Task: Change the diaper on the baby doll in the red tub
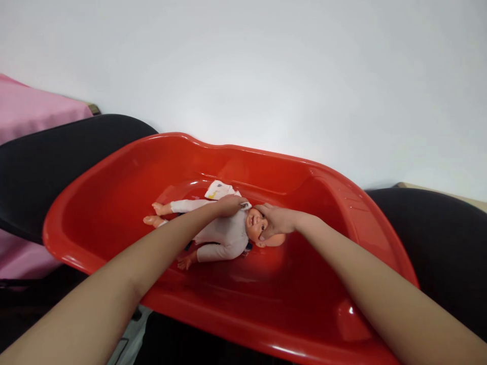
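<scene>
**Both hands on a doll in a red tub**

Fingers point(266, 210) of the right hand point(276, 221) curl over the doll's head point(262, 228), cupping it from above. Left hand point(229, 205) lies on the chest of the doll point(222, 234), fingers pressed together on a small white cloth point(218, 190). Dressed in white, the doll lies on its back on the floor of the red tub point(95, 203), feet pointing left. Black chairs point(45, 167) flank the tub.
</scene>
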Demonstrator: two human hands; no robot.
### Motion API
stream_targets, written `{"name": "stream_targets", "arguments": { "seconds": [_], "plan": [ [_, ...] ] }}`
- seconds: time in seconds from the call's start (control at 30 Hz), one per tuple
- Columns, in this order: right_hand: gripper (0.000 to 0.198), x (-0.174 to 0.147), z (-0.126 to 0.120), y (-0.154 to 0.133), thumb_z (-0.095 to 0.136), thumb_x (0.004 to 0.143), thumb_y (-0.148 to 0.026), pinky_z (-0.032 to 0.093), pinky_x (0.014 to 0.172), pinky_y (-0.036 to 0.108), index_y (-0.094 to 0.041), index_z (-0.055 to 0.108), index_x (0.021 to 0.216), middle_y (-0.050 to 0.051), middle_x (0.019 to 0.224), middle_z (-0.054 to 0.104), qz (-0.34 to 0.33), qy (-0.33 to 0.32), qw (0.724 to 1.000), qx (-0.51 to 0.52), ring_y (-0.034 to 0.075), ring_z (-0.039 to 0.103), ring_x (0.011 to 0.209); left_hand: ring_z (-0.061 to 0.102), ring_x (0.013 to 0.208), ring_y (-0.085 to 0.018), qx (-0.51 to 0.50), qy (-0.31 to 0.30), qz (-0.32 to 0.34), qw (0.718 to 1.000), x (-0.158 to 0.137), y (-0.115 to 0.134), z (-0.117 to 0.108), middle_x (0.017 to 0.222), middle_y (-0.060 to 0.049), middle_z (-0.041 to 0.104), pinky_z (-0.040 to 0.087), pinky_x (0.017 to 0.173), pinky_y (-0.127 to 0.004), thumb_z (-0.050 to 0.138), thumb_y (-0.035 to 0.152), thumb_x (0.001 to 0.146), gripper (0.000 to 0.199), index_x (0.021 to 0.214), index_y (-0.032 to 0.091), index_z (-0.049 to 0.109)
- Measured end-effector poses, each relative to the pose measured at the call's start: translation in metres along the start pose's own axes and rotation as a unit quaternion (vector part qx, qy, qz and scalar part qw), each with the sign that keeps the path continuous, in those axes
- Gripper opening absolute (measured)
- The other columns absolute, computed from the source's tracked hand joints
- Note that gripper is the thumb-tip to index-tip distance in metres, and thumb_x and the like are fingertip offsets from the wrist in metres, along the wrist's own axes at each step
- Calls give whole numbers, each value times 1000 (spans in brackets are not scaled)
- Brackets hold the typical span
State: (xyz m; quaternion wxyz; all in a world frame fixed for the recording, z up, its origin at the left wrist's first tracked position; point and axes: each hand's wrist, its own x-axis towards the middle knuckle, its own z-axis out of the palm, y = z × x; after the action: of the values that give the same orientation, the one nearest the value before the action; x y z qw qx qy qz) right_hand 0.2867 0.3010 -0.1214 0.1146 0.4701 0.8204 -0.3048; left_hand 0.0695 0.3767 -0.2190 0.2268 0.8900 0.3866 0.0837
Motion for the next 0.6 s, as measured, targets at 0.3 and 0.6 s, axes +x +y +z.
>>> {"name": "stream_targets", "arguments": {
  "seconds": [0.3,0.6],
  "plan": [
    [80,-1,0,-2,87,60,-52,50,99,46,-30,55,129,8,129,57,1,7,1000,8,34,60,116,60,121,-23,110,53,-114,986,-29,-30,-21,129,-7,70,37,108,-37,42,14,96,35,110,22,73],
    [79,-2,-3,-6,86,62,-51,51,97,44,-30,54,130,7,127,57,18,-7,1000,6,32,62,113,66,103,-30,77,137,-332,930,-52,-50,-34,117,-18,69,49,87,-40,41,36,101,33,116,16,63]
  ]
}}
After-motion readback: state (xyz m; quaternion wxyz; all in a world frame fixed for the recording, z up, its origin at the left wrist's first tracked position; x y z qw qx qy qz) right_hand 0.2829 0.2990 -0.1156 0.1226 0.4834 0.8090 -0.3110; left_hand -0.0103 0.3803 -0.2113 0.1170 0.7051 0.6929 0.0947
